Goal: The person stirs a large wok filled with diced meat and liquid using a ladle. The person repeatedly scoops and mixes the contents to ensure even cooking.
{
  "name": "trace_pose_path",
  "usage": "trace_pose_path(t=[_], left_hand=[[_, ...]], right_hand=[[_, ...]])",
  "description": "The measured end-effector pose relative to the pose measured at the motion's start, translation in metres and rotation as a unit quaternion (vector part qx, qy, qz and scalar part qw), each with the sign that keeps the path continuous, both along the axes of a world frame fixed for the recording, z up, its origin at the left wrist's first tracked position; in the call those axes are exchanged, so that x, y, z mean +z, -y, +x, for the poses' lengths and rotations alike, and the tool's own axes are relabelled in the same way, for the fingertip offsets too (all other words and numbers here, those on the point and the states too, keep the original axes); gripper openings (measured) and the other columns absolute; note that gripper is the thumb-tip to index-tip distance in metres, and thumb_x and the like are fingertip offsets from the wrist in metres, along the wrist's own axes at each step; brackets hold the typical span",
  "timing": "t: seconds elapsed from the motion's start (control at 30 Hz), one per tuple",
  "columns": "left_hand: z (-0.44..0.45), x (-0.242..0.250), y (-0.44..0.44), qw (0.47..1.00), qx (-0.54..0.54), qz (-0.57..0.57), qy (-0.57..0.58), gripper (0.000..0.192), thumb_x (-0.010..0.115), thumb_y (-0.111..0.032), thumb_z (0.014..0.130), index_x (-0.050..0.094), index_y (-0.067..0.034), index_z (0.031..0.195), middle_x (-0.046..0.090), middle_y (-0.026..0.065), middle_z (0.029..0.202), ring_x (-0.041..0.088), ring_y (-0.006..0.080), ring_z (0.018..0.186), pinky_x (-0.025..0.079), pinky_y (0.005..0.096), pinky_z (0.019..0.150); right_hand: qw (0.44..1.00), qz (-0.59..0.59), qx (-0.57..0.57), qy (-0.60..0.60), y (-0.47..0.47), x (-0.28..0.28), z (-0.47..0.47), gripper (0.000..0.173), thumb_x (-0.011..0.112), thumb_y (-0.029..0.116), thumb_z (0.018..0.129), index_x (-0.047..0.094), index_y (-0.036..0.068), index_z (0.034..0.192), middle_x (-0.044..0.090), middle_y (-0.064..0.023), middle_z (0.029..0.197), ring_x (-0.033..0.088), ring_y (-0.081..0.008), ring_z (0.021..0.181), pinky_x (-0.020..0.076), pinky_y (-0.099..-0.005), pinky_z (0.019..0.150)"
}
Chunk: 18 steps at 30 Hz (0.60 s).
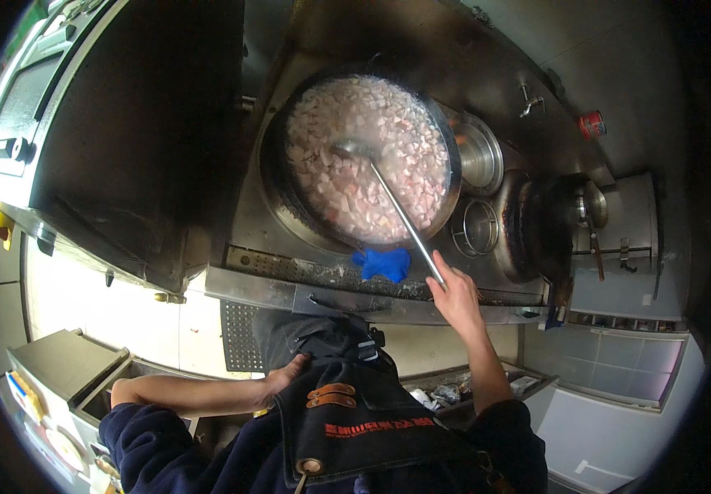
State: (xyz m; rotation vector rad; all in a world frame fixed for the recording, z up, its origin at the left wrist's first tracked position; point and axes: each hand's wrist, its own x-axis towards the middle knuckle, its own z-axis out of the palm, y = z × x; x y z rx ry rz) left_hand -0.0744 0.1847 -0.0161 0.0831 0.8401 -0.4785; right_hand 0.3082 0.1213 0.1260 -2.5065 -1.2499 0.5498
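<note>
A large dark wok [278, 185] sits on the steel stove, filled with pale pink chopped meat pieces [405, 136] in cloudy liquid. My right hand [457, 299] grips the end of a long metal ladle handle [402, 213]. The ladle's bowl [355, 148] is partly sunk among the pieces, left of the wok's middle. A blue cloth [386, 264] lies at the near rim of the wok, left of the handle. My left hand [287, 375] rests against the black apron [355, 432] at my waist; its fingers are partly hidden, and no object shows in it.
Right of the wok stand a round steel pan [479, 154], a wire-framed ring or strainer [479, 226] and a blackened wok [513, 228]. A tap [531, 106] is on the back wall. The stove's steel front edge [257, 290] runs before me; a dark metal cabinet [139, 142] stands left.
</note>
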Motion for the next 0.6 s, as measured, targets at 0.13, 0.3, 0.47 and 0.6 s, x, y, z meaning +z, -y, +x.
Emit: trace_pose_path(t=[0.13, 0.3, 0.47, 0.6], left_hand=[[0.0, 0.001, 0.001, 1.0, -0.003, 0.011, -0.005, 0.084, 0.053, -0.066, 0.09, 0.04, -0.004, 0.146, 0.046, 0.0146, 0.146, 0.047, 0.026, 0.131, 0.04, 0.0386, 0.111], [0.0, 0.0, 0.003, 0.999, -0.002, 0.042, -0.017, 0.085, 0.056, -0.066, 0.088, 0.044, -0.002, 0.142, 0.051, 0.0156, 0.141, 0.051, 0.0252, 0.126, 0.043, 0.0377, 0.107], [-0.004, -0.01, 0.011, 0.996, 0.034, 0.07, -0.042, 0.089, 0.065, -0.067, 0.083, 0.053, 0.006, 0.135, 0.061, 0.0185, 0.13, 0.063, 0.0242, 0.114, 0.053, 0.0362, 0.098], [-0.007, -0.011, 0.007, 0.997, 0.008, 0.053, -0.063, 0.09, 0.064, -0.067, 0.083, 0.053, 0.006, 0.135, 0.06, 0.0183, 0.133, 0.061, 0.0241, 0.116, 0.053, 0.0366, 0.098]], right_hand=[[0.998, 0.054, -0.029, 0.035, -0.005, 0.002, -0.002, 0.056, 0.071, 0.005, 0.085, 0.054, 0.004, 0.139, 0.066, -0.0245, 0.096, 0.066, -0.0404, 0.086, 0.0519, -0.0395, 0.076], [0.995, 0.043, -0.081, -0.025, 0.036, 0.081, 0.007, 0.06, 0.074, 0.011, 0.086, 0.054, 0.008, 0.142, 0.069, -0.0152, 0.09, 0.063, -0.0152, 0.075, 0.0508, -0.031, 0.07], [0.995, -0.092, -0.036, -0.018, 0.073, 0.124, 0.001, 0.061, 0.075, 0.01, 0.083, 0.055, 0.007, 0.141, 0.07, -0.0172, 0.093, 0.064, -0.0165, 0.074, 0.0503, -0.031, 0.069], [0.998, -0.049, -0.027, -0.038, 0.058, 0.063, -0.004, 0.059, 0.072, 0.012, 0.086, 0.053, 0.004, 0.141, 0.068, -0.0232, 0.093, 0.065, -0.0224, 0.073, 0.0506, -0.0339, 0.069]])
